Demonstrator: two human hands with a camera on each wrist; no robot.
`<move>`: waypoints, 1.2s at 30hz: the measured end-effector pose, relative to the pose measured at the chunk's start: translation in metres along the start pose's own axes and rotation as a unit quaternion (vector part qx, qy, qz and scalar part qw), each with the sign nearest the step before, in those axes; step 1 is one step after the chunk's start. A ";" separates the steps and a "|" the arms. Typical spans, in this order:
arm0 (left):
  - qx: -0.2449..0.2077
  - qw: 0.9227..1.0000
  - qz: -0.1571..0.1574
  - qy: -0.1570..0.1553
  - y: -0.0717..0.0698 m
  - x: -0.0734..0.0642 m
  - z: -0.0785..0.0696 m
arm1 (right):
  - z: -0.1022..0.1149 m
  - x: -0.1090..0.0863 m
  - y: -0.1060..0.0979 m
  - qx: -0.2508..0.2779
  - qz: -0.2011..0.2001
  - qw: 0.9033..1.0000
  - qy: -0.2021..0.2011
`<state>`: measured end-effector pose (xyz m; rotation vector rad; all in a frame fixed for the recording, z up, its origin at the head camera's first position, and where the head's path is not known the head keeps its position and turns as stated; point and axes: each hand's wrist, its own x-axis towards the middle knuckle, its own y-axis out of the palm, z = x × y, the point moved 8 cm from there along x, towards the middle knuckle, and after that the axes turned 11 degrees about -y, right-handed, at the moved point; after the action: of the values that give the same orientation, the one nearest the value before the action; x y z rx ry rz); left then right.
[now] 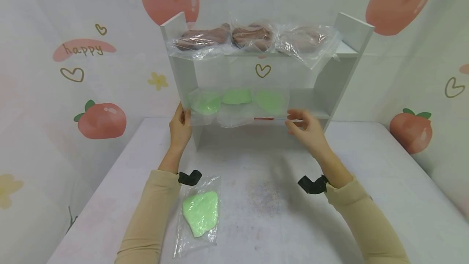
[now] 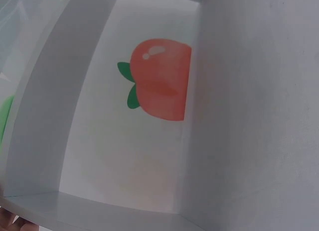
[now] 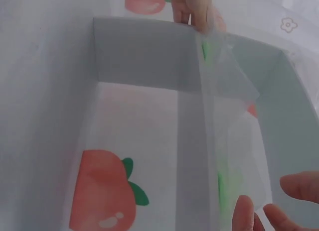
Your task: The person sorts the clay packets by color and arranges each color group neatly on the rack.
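Note:
A white shelf unit stands on the table. My left hand grips the edge of its left side panel, and in the right wrist view that hand shows at the panel's far end. On the middle board lie three clear bags with flat light-green pieces, a left one, a middle one and a right one; their plastic hangs over the front edge. Just right of the right bag is my right hand, holding nothing, thumb and fingers bent and apart.
Another bagged light-green piece lies on the table near the left forearm. Along the top board are three clear bags with brown contents, a left, a middle and a right one. A printed cloth hangs behind.

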<state>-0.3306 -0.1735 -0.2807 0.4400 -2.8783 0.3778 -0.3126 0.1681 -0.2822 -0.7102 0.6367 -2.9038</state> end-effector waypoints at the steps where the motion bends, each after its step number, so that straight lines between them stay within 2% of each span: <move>1: -0.001 1.000 -0.001 0.001 0.000 0.000 0.000 | 0.001 -0.002 0.001 -0.005 0.004 1.000 0.000; 5: -0.006 1.000 -0.002 0.005 0.000 0.002 0.001 | 0.003 -0.010 0.007 -0.018 0.015 1.000 -0.005; 10: -0.012 1.000 -0.008 0.014 0.001 0.016 0.022 | 0.003 -0.020 0.019 -0.011 0.032 0.999 -0.007; 12: -0.014 1.000 -0.008 0.014 0.002 0.017 0.023 | 0.003 -0.025 0.024 -0.011 0.040 0.999 -0.008; 17: -0.007 1.000 -0.001 0.006 0.000 0.004 0.003 | 0.001 -0.033 0.041 0.000 0.056 0.998 -0.013; 19: -0.002 1.000 -0.003 0.008 0.000 0.002 0.001 | 0.001 -0.037 0.049 0.011 0.067 0.998 -0.018; 28: -0.001 1.000 -0.002 0.008 0.000 0.002 0.001 | -0.002 -0.051 0.091 0.031 0.137 0.990 -0.022; 36: -0.004 1.000 -0.003 0.020 0.000 0.003 0.001 | -0.003 -0.060 0.122 0.037 0.188 0.981 -0.021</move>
<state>-0.3332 -0.1745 -0.2808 0.4346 -2.8381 0.3695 -0.2622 0.0686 -0.3610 -0.5690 0.5815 -2.5443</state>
